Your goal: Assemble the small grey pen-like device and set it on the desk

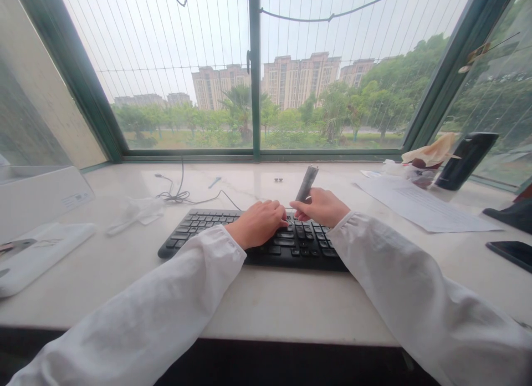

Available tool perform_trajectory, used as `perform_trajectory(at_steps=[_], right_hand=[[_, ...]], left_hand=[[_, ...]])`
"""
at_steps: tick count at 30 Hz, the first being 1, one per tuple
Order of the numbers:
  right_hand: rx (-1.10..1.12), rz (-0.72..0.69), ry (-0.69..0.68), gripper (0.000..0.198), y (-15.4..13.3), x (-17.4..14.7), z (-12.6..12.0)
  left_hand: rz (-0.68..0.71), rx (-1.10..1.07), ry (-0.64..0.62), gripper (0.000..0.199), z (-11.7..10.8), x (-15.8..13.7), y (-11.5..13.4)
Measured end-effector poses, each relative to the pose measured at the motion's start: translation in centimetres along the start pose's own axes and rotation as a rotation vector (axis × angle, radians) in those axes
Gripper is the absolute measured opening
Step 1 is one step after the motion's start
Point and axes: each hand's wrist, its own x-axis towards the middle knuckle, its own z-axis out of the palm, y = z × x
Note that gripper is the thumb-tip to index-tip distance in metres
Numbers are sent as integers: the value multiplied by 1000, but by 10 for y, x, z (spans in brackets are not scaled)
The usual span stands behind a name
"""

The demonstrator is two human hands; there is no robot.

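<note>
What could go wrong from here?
1. The grey stick-like object in the right hand could slip and hit the keyboard.
2. The left hand, at the keyboard close beside the right, might get bumped.
3. The two tiny pieces beyond the keyboard look loose and could be knocked away.

2 loose white sleeves (141, 303) end in gathered cuffs (235, 244).

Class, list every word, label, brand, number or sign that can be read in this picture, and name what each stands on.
No text can be read for certain.
Black keyboard: key markings too small to read.
White sheet of paper: faint print, too blurred.
White box at left: small label, illegible.
White flat package before it: printed lines, too blurred.
</note>
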Motion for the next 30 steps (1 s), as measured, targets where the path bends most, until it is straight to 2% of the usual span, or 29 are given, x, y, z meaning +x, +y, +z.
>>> perform_trajectory(at_steps=[6, 14, 23, 30], right_hand=[[-163, -51, 46, 31, -2, 1, 4], [-240, -152, 54, 34, -3, 1, 10], [-418, -26, 77, 36, -16, 7, 17], [-387, 9, 21, 36, -25, 2, 15]], left_hand=[[-8, -12, -3, 26, 4, 1, -2], [2, 25, 9, 25, 9, 1, -3], [30, 80, -8, 27, 8, 3, -4], [40, 103, 9, 27, 9, 3, -4]])
